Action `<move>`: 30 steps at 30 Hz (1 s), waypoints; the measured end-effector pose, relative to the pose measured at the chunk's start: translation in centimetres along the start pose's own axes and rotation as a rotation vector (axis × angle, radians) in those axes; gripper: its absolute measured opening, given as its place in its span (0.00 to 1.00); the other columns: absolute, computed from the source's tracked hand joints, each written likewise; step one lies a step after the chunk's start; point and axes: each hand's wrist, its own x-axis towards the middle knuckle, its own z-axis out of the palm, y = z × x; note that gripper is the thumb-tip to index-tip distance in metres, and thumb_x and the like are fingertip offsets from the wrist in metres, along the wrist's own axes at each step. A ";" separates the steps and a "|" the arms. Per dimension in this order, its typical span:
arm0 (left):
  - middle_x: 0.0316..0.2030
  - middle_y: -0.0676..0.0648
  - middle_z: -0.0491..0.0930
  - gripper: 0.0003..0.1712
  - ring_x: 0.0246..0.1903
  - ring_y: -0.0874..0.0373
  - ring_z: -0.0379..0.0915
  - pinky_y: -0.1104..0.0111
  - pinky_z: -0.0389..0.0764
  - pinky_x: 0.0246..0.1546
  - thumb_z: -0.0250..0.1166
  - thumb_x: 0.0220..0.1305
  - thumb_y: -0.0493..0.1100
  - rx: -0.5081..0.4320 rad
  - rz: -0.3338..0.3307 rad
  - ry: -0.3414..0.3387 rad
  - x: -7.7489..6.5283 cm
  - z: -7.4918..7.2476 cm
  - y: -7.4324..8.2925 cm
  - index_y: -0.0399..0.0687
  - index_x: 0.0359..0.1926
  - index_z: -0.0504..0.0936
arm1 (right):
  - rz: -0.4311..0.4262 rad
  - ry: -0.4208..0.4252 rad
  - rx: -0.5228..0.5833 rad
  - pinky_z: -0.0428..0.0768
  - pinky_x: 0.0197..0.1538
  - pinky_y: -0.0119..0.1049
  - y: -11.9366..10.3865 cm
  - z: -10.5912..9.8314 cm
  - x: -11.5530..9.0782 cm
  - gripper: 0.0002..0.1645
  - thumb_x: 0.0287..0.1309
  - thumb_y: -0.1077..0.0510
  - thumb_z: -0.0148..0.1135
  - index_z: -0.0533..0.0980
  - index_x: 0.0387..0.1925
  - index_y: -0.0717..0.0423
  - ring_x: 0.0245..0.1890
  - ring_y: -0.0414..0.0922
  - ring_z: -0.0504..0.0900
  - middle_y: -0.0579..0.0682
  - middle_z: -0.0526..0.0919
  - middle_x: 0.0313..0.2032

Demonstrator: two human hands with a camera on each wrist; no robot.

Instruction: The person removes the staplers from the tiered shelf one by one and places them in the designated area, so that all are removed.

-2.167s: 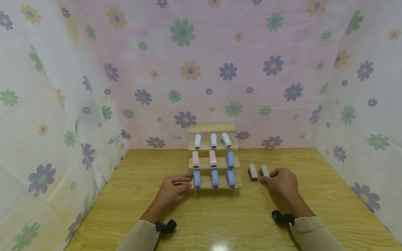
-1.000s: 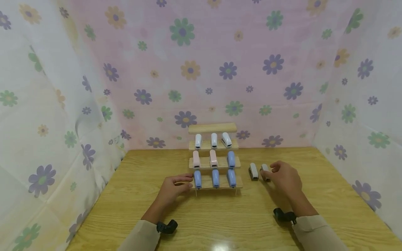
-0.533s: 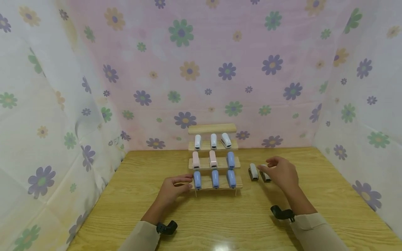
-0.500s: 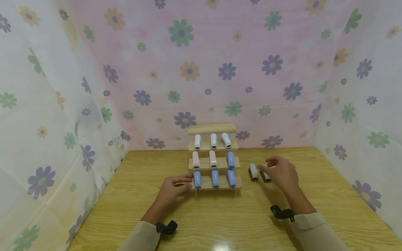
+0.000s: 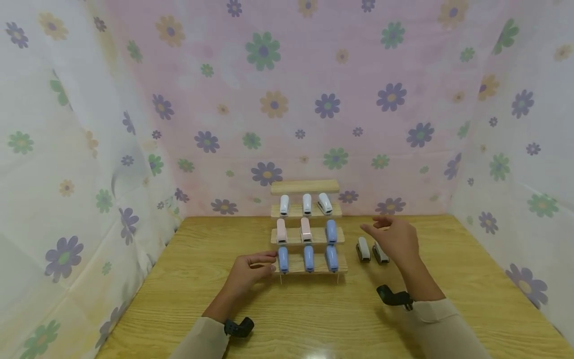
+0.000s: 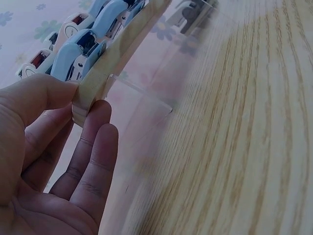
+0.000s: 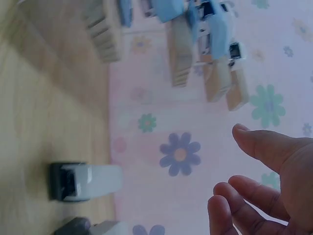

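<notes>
A tiered stand with wooden shelves (image 5: 305,187) and clear supports bears mini staplers. My left hand (image 5: 245,273) pinches the left end of its lowest shelf (image 6: 90,93), thumb on top and fingers beneath. That shelf holds blue staplers (image 5: 308,259); above are two pink ones (image 5: 305,229) with a blue one (image 5: 331,231), then white ones (image 5: 307,204). My right hand (image 5: 398,240) hovers with nothing in it, thumb and fingers apart. Below it, two light grey staplers stand on the table, the left one (image 5: 363,250) and the right one (image 5: 379,254), partly overlapped by the hand.
The stand's top shelf bears nothing. A wood-grain table (image 5: 309,314) reaches back to a flowered cloth (image 5: 296,80), which also hangs along both sides. Black wrist cameras sit on the left (image 5: 239,327) and right (image 5: 393,295) wrists.
My right hand has let go of the right grey stapler, lifted off it and moved slightly left and up. The left hand has stayed at the stand. The head view has tilted slightly.
</notes>
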 end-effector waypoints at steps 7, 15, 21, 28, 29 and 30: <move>0.63 0.50 0.82 0.14 0.61 0.49 0.80 0.67 0.89 0.49 0.75 0.63 0.41 0.023 0.012 -0.004 0.3 0.2 0.2 0.44 0.49 0.91 | -0.033 0.065 0.074 0.84 0.30 0.36 -1.8 -0.2 0.4 0.36 0.61 0.32 0.69 0.83 0.60 0.52 0.44 0.56 0.86 0.55 0.89 0.47; 0.62 0.50 0.83 0.13 0.66 0.48 0.75 0.68 0.88 0.52 0.75 0.63 0.43 0.075 0.028 0.014 0.1 0.1 -0.2 0.46 0.48 0.91 | -0.060 0.040 0.110 0.86 0.31 0.36 -3.6 0.7 0.6 0.38 0.60 0.30 0.69 0.83 0.60 0.53 0.48 0.57 0.87 0.56 0.89 0.47; 0.62 0.50 0.83 0.13 0.66 0.47 0.75 0.69 0.88 0.52 0.76 0.63 0.44 0.064 0.026 0.012 -0.2 0.1 -0.6 0.46 0.48 0.91 | -0.092 0.033 0.134 0.88 0.32 0.38 -5.0 1.5 1.1 0.37 0.60 0.32 0.70 0.82 0.60 0.52 0.46 0.55 0.88 0.55 0.89 0.46; 0.63 0.47 0.82 0.15 0.61 0.47 0.80 0.67 0.90 0.48 0.75 0.63 0.41 0.018 0.025 0.012 -0.2 0.2 -0.3 0.42 0.50 0.90 | -0.077 0.016 0.160 0.86 0.33 0.37 -6.8 2.4 1.6 0.35 0.61 0.35 0.72 0.82 0.61 0.51 0.46 0.52 0.87 0.53 0.89 0.46; 0.63 0.48 0.82 0.14 0.61 0.47 0.80 0.67 0.90 0.48 0.75 0.63 0.41 0.019 0.021 0.014 -0.2 0.3 -0.2 0.43 0.50 0.90 | -0.078 0.016 0.159 0.87 0.33 0.37 -7.0 2.5 1.7 0.35 0.61 0.36 0.72 0.82 0.61 0.52 0.46 0.52 0.87 0.53 0.89 0.46; 0.63 0.48 0.82 0.14 0.61 0.48 0.80 0.67 0.89 0.48 0.75 0.63 0.41 0.022 0.022 0.017 -0.2 0.3 -0.1 0.43 0.49 0.90 | -0.079 0.014 0.157 0.87 0.33 0.37 -7.2 2.6 1.8 0.35 0.61 0.36 0.72 0.82 0.61 0.52 0.46 0.52 0.87 0.53 0.89 0.46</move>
